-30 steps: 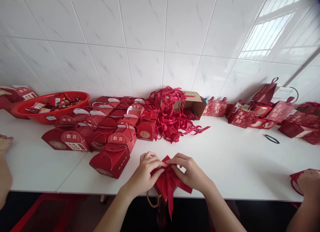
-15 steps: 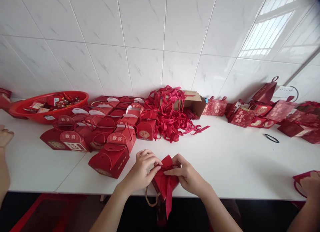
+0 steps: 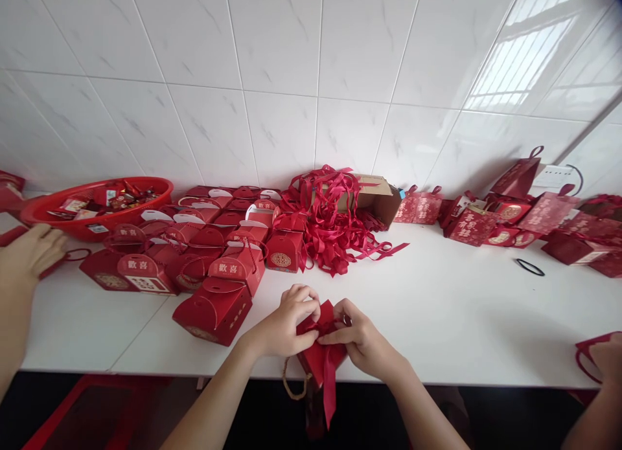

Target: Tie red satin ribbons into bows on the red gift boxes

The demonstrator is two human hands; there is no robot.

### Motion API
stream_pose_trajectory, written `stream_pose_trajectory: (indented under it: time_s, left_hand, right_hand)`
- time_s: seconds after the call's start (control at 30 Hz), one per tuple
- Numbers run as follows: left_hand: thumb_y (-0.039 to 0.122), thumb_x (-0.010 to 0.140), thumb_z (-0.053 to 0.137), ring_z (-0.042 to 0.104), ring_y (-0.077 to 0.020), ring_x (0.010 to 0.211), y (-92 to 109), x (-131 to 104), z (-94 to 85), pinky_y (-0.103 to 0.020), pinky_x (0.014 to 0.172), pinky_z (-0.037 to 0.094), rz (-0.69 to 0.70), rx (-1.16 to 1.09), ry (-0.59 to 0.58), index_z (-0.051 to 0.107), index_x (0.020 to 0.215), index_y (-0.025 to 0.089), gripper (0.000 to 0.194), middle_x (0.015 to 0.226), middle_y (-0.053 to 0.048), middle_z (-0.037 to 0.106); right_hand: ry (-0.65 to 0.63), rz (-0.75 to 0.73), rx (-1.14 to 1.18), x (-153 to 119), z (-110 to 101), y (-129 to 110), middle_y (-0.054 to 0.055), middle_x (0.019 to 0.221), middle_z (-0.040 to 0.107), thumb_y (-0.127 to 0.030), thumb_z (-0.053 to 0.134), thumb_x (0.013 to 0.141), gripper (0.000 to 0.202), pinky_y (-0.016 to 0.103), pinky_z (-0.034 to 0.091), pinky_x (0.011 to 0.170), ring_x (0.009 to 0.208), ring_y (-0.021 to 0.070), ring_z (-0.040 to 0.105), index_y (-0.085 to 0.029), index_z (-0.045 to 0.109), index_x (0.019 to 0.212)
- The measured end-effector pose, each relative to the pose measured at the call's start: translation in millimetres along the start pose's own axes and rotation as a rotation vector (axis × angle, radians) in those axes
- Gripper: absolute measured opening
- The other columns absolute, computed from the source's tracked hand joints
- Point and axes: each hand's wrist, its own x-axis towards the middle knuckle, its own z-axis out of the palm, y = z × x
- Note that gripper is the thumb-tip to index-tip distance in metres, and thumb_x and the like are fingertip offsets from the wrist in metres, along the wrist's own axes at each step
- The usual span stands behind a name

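Observation:
A small red box [image 3: 311, 360] stands at the table's front edge between my two hands, with a red ribbon [image 3: 329, 385] at its top and one tail hanging down past the edge. My left hand [image 3: 296, 320] pinches the ribbon at the box top from the left. From the right, my right hand [image 3: 350, 332] has its thumb and fingers closed on the ribbon near the same spot. The exact fold between my fingertips is partly hidden. A twisted cord loop [image 3: 290, 388] hangs at the box's lower left.
Several red boxes [image 3: 214, 311] fill the left side, beside a red basket [image 3: 170, 190] of packets. Loose ribbons [image 3: 330, 236] spill from a cardboard box [image 3: 386, 207]. More boxes [image 3: 471, 226] and a black ring [image 3: 530, 267] lie right. Other people's hands [image 3: 36, 252] [image 3: 610, 356] show at both sides.
My left hand has shifted slightly right and its fingers have curled in over the box top. At the far left, another person's hand has come further in beside the basket, with a red item.

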Motion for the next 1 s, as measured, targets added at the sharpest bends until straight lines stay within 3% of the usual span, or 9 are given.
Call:
stream_pose_trajectory:
  time_s: [0.17, 0.33, 0.53, 0.67, 0.77, 1.0]
  left_hand:
    - [0.012, 0.077, 0.052, 0.040, -0.0235, 0.125, -6, 3, 3.4, -0.039, 0.100, 0.037, -0.051, -0.167, 0.019, 0.050, 0.068, 0.023, 0.015, 0.115, -0.003, 0.061]
    - [0.016, 0.081, 0.050, 0.038, -0.0236, 0.129, -10, 0, 5.4, -0.042, 0.104, 0.036, -0.085, -0.219, 0.058, 0.048, 0.072, 0.024, 0.012, 0.114, -0.005, 0.062]
    - [0.021, 0.081, 0.053, 0.051, -0.0245, 0.120, 2, 0, 13.9, -0.037, 0.097, 0.044, -0.153, -0.360, 0.148, 0.045, 0.065, 0.023, 0.018, 0.100, -0.006, 0.067]
    - [0.026, 0.081, 0.057, 0.059, -0.0245, 0.109, 8, 3, 22.8, -0.032, 0.087, 0.048, -0.233, -0.429, 0.205, 0.041, 0.057, 0.022, 0.029, 0.077, -0.004, 0.066]
    - [0.027, 0.081, 0.058, 0.059, -0.0248, 0.110, 6, 4, 27.9, -0.031, 0.086, 0.047, -0.276, -0.455, 0.213, 0.044, 0.056, 0.021, 0.029, 0.068, -0.002, 0.063]
    - [0.029, 0.077, 0.062, 0.058, -0.0250, 0.112, 2, 5, 32.5, -0.030, 0.087, 0.046, -0.320, -0.491, 0.191, 0.048, 0.055, 0.021, 0.028, 0.060, 0.000, 0.058]
  right_hand:
    - [-0.007, 0.015, 0.023, -1, -1, 1, 0.004, 0.091, 0.042, -0.001, 0.042, 0.085, 0.047, 0.032, 0.049, 0.074, 0.085, 0.0160, 0.047, -0.033, 0.073, 0.101]
    - [-0.001, 0.003, 0.040, -2, -2, 2, 0.004, 0.091, 0.042, -0.003, 0.040, 0.087, 0.046, 0.033, 0.049, 0.075, 0.087, 0.0167, 0.048, -0.032, 0.073, 0.100]
    - [0.079, -0.017, 0.104, 0, -2, 1, 0.004, 0.092, 0.045, -0.006, 0.036, 0.088, 0.037, 0.029, 0.046, 0.070, 0.082, 0.0151, 0.050, -0.025, 0.068, 0.093]
    - [0.195, 0.094, 0.142, -1, 1, 2, 0.002, 0.085, 0.053, -0.011, 0.043, 0.088, 0.015, 0.028, 0.042, 0.064, 0.072, 0.0141, 0.048, -0.022, 0.053, 0.091]
    - [0.241, 0.185, 0.186, -1, 5, 5, 0.002, 0.082, 0.054, -0.014, 0.048, 0.086, 0.008, 0.027, 0.040, 0.062, 0.070, 0.0140, 0.047, -0.022, 0.050, 0.088]
    - [0.421, 0.297, 0.494, 0, 12, 14, 0.000, 0.077, 0.053, -0.022, 0.057, 0.084, 0.012, 0.026, 0.040, 0.063, 0.070, 0.0133, 0.048, -0.021, 0.047, 0.078]
